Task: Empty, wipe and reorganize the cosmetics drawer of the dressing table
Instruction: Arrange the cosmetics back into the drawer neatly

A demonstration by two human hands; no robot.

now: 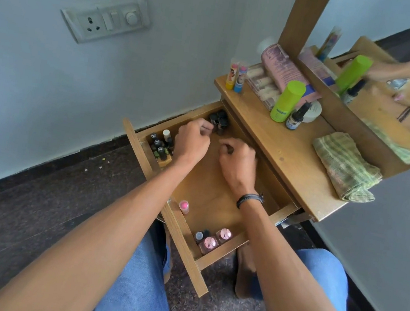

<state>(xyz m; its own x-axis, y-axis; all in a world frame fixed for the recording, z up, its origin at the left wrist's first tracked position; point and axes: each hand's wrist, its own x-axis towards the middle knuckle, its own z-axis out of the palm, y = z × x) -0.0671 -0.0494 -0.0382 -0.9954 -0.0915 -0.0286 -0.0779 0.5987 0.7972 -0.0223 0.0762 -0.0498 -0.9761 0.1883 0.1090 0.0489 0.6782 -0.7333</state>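
Note:
The wooden drawer (207, 201) of the dressing table is pulled out over my lap. Both hands reach into its far half. My left hand (192, 140) has its fingers curled at a cluster of dark-capped bottles (219, 120) in the far corner and seems to pinch one. My right hand (237, 160) is curled beside it; what it holds is hidden. Several small black-capped bottles (160, 146) stand at the drawer's left side. A pink-capped tube (184, 206) and pink-lidded bottles (212, 241) stand near the front.
On the tabletop (287, 151) stand a lime-green bottle (286, 101), a dark dropper bottle (296, 118), a white jar, two small tubes (236, 76), a pink pouch and a folded green cloth (346, 165). A mirror (384, 89) rises behind. A switch plate is on the wall.

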